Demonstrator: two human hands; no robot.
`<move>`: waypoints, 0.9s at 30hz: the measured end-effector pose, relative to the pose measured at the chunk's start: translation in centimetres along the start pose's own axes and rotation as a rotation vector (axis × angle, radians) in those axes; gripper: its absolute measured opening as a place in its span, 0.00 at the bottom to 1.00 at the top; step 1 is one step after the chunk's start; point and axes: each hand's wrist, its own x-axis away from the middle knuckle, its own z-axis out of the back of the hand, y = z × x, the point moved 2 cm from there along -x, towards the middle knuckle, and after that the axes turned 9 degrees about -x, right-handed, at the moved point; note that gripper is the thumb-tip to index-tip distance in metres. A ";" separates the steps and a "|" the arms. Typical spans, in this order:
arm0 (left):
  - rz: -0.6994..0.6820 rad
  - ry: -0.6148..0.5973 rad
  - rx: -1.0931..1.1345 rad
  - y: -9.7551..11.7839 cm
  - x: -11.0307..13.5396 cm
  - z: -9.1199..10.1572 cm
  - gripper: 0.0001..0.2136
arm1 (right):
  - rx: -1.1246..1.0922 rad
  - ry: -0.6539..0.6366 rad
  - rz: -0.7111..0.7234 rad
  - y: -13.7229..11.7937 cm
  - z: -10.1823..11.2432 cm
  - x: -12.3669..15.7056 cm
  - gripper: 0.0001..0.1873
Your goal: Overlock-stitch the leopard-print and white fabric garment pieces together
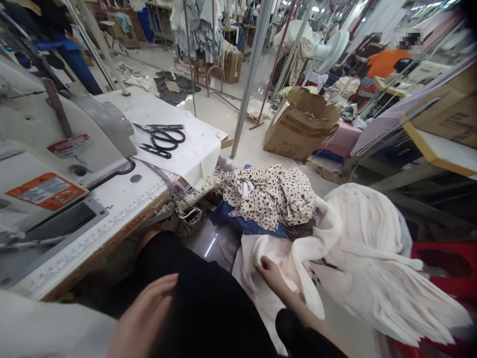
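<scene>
My right hand [274, 278] is curled on a pale cream-white cloth [316, 248], its thumb and fingers closed on a fold. This cloth runs back to a layered stack of pale fabric [368, 223] on the right. My left hand [147, 311] is over my black-clothed lap, somewhat blurred, with fingers stretched out and nothing visible in them. Beside it at the lower left lies a white, blurred surface [52, 325], perhaps cloth. Beyond my right hand sits a bundle of cream fabric with dark spots [276, 194], on something blue.
A sewing machine [55, 129] stands on the table at left. Black scissors [166, 138] and thread snips [155, 151] lie on its white cover. A metal pole [249, 84], cardboard box [301, 124] and red stool [439, 263] stand around. A person in orange [387, 62] is farther back.
</scene>
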 end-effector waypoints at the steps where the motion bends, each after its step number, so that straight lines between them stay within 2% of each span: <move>1: 0.048 -0.114 0.081 0.5 -0.5 -1.7 0.27 | -0.031 -0.017 0.072 -1.9 -0.4 0.9 0.07; 3: 0.123 -0.271 0.228 1.4 -1.3 -4.5 0.34 | -0.096 -0.087 0.227 -6.1 -1.9 3.1 0.06; 6: 0.153 -0.270 0.303 1.5 -1.9 -6.2 0.38 | -0.157 -0.296 0.450 -12.3 -5.6 6.5 0.05; 8: 0.175 -0.192 0.290 0.4 -1.8 -5.7 0.34 | -0.155 -0.479 0.577 -15.5 -8.1 8.8 0.06; 10: 0.214 -0.084 0.288 -1.7 -1.0 -4.1 0.28 | -0.115 -0.701 0.713 -17.7 -9.8 10.8 0.06; 12: 0.265 0.029 0.300 -4.3 0.5 -2.3 0.24 | -0.130 -0.917 0.837 -18.7 -10.5 12.1 0.06; 13: 0.283 0.085 0.296 -5.7 1.5 -1.4 0.23 | -0.180 -0.973 0.860 -18.8 -10.5 12.2 0.05; 14: 0.296 0.140 0.276 -7.0 2.5 -0.7 0.22 | -0.251 -0.973 0.848 -18.7 -10.3 11.9 0.04; 15: 0.303 0.185 0.242 -8.2 3.6 -0.1 0.21 | -0.324 -0.915 0.803 -18.4 -10.0 11.1 0.04; 17: 0.289 0.251 0.135 -9.6 5.5 0.7 0.21 | -0.430 -0.666 0.656 -17.3 -9.1 8.3 0.06; 19: 0.228 0.340 0.000 -9.6 6.9 1.3 0.22 | -0.458 -0.445 0.557 -15.8 -8.5 4.6 0.12; 21: 0.099 0.448 -0.144 -8.5 7.5 2.0 0.22 | -0.466 -0.311 0.489 -14.4 -8.3 0.9 0.14; 23: -0.061 0.482 -0.255 -6.8 7.1 2.3 0.20 | -0.470 -0.266 0.446 -13.5 -8.7 -1.9 0.16; 25: -0.204 0.391 -0.309 -5.2 5.7 2.0 0.18 | -0.472 -0.289 0.424 -13.2 -9.7 -3.6 0.20; 27: -0.257 0.261 -0.334 -4.2 3.2 1.1 0.18 | -0.468 -0.350 0.409 -13.5 -10.9 -4.2 0.21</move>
